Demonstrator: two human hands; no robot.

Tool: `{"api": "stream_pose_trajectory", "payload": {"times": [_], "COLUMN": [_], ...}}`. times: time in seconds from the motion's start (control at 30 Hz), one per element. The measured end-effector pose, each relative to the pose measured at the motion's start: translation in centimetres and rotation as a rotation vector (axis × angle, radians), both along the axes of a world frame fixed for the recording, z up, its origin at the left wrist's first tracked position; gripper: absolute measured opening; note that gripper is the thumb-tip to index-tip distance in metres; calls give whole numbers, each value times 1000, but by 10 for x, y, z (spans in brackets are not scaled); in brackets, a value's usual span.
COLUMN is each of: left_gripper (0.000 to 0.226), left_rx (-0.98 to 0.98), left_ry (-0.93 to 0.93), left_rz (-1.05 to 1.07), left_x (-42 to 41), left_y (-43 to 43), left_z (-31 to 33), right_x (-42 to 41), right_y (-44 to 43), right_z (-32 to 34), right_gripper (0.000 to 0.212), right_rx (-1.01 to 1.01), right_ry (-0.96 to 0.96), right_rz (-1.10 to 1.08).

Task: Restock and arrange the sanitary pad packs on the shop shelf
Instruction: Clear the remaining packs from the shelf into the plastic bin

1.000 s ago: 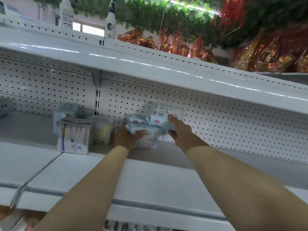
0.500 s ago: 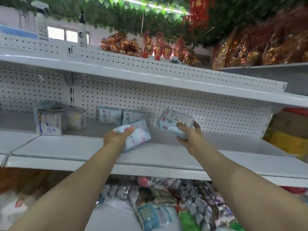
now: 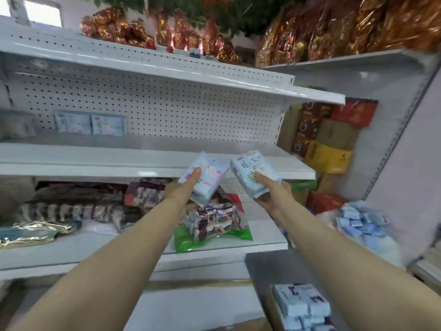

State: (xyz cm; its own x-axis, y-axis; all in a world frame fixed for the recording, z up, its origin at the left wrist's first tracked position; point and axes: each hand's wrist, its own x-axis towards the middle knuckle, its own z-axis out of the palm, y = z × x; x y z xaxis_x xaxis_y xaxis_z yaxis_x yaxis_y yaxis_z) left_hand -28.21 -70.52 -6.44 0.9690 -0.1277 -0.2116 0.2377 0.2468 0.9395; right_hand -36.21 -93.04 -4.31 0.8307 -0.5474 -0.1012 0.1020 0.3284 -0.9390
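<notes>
Now the left hand (image 3: 182, 191) is gripping a pink-printed pad pack (image 3: 210, 174), the right hand (image 3: 270, 198) is gripping a leaf-printed pack (image 3: 248, 167), both hovering before the shelf (image 3: 119, 161) where two packs (image 3: 89, 123) are standing at the back.

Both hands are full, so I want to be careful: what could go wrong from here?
1. The left hand and right hand each hold one soft pack with only a thumb across its front; the pink-printed pack or the leaf-printed pack could slip and drop onto the snack bags below.
2. The two standing packs at the back of the shelf look loosely propped; sliding new ones in beside them might tip them.
</notes>
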Motion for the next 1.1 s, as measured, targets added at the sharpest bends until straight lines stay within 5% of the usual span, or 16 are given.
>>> {"api": "stream_pose_trajectory", "payload": {"times": [0.07,0.37,0.57,0.73,0.8,0.9,1.1], "left_gripper": [96,53,38,81,73,45,54], "left_rx": [6,41,34,52,66,62,171], "left_ry": [48,262,420,537,574,642,766], "left_rz": [-35,-143,-209,-244,-206,-178,-112], "left_x": [-26,-73,-78,-67,-62,-57,-55], "left_y": [-28,-113,-155,-186,-197,-214,-237], "left_z": [-18,-119,-189,-246,-270,-297,-358], "right_x": [-28,-88,-102,-94,-91,-85,-82], "right_y": [-29,-106,-137,-162,-169,-182,-197], "right_z": [-21,-135,-207,-264,-289,-328,-402], "right_gripper": [54,64,40,37,33,53,91], "right_rx": [29,97,162,236,270,282,352], "right_ry": [21,214,325,417,457,508,676], "right_rz": [-17,-118,-82,-71,-66,-41,-23]}}
